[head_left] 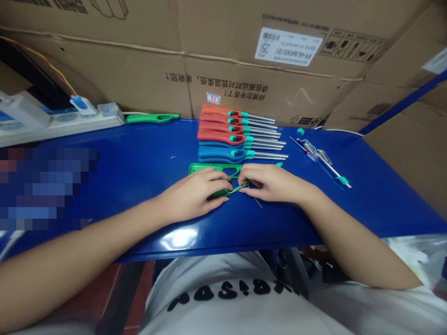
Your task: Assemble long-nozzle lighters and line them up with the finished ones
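My left hand (200, 190) is closed around a green lighter casing half (221, 193), which I hold low over the blue table. At its right end, the bent fingers of my right hand (267, 182) pinch the casing's tip, where a thin wire shows. A thin metal strand (257, 202) sticks out below that hand. Just behind my hands lies another green casing half (202, 167), with a looped trigger opening. Beyond it, several assembled long-nosed lighters (223, 155), blue and red-orange with metal tubes, are stacked in a row.
On the right lie a metal tube (330, 166) and small clear parts (312, 150). A green casing (150, 118) rests by the white power strip (101, 116) at the back left. Large cardboard (223, 60) walls the back of the blue table (132, 186).
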`<state>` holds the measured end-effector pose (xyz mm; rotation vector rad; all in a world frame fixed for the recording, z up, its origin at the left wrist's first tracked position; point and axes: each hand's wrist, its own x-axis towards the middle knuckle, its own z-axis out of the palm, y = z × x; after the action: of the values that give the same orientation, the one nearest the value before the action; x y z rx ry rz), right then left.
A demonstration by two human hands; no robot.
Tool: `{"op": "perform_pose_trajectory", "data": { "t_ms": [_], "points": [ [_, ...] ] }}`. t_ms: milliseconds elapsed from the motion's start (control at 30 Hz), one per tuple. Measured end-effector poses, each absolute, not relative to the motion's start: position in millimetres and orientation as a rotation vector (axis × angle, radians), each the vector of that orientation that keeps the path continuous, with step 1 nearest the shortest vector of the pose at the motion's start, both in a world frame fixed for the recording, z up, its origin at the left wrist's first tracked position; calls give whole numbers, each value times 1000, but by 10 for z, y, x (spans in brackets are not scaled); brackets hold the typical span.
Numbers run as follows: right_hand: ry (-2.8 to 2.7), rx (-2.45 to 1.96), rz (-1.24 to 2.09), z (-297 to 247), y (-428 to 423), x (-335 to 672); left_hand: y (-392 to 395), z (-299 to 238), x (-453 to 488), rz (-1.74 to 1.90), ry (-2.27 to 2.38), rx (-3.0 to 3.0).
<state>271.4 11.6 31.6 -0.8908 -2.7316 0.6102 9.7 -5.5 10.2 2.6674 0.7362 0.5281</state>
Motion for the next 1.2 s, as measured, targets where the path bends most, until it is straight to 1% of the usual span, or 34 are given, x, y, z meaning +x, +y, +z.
{"op": "perform_pose_trajectory", "data": {
  "t_ms": [367,700,800,900,967,1067,1200],
  "points": [
    [-2706,-835,611,314,139,2759,-63,112,96,538,727,2697],
    [-2660,-773,631,501,86,2795,-73,121,63,508,756,2865],
    [-2479,-870,400,569,139,2916,-70,120,63,503,760,2865],
    [-2395,-1110,113,626,224,3113,-71,126,63,500,728,2874],
    [-2437,-1298,53,647,280,3249,-71,133,60,501,697,2878],
    [-2549,-1397,209,641,343,3369,-66,145,51,494,652,2893],
    [-2636,-1273,489,558,374,3303,-50,151,39,489,619,2889]
  ]
}}
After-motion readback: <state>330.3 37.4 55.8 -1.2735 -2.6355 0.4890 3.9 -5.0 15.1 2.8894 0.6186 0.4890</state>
